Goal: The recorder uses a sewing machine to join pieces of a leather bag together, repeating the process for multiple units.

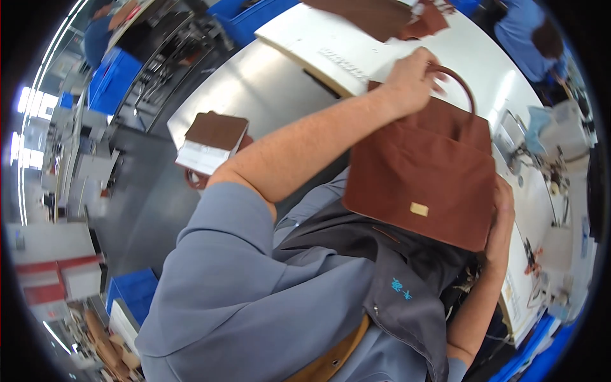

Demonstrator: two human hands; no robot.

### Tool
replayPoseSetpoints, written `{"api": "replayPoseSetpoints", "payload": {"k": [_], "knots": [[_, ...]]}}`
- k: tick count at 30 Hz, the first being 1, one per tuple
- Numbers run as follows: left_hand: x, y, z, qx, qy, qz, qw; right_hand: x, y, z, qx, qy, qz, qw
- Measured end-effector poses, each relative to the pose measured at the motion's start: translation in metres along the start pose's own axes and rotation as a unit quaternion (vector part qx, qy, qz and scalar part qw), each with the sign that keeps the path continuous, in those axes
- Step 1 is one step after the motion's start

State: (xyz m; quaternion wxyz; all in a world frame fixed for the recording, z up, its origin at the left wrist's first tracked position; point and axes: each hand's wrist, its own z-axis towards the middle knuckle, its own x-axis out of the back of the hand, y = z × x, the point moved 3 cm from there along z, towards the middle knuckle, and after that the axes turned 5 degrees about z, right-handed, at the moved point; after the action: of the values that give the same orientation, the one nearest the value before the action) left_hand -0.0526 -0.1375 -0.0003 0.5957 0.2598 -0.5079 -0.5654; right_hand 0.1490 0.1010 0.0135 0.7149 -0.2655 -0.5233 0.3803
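A reddish-brown handbag (407, 175) is held up in front of my dark apron, over the near edge of the white worktable. It has a small gold-coloured plate (419, 209) low on its front panel. At the top, my left hand (412, 79) is closed around one end of the bag's arched handle (468, 89). My right hand (501, 216) grips the lower right side of the bag, its fingers partly hidden behind the edge. Between the handles, the bag's top edge shows; I cannot see inside.
Brown leather-like pieces (375, 19) lie on the far part of the white table (305, 44). To the left sits a brown and white stack (216, 130) with a reddish handle under it. Blue bins (114, 79) stand beyond. One co-worker (519, 32) is at upper right, another (98, 38) at upper left.
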Motion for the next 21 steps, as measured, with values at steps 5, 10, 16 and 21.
{"api": "replayPoseSetpoints", "payload": {"k": [5, 10, 16, 21], "knots": [[0.04, 0.066, -0.055, 0.035, -0.133, -0.196, 0.971, 0.003, 0.01, 0.001, -0.017, -0.029, -0.036, 0.999], [0.107, 0.068, -0.097, 0.14, -0.246, -0.133, 0.95, 0.009, 0.018, -0.005, -0.082, -0.038, 0.081, 0.993], [0.262, -0.021, -0.149, 0.194, 0.055, -0.284, 0.938, 0.003, 0.011, -0.006, -0.044, -0.036, 0.003, 0.998], [0.385, -0.103, -0.245, 0.151, 0.398, -0.398, 0.813, 0.006, 0.012, -0.008, -0.042, -0.035, -0.041, 0.998]]}}
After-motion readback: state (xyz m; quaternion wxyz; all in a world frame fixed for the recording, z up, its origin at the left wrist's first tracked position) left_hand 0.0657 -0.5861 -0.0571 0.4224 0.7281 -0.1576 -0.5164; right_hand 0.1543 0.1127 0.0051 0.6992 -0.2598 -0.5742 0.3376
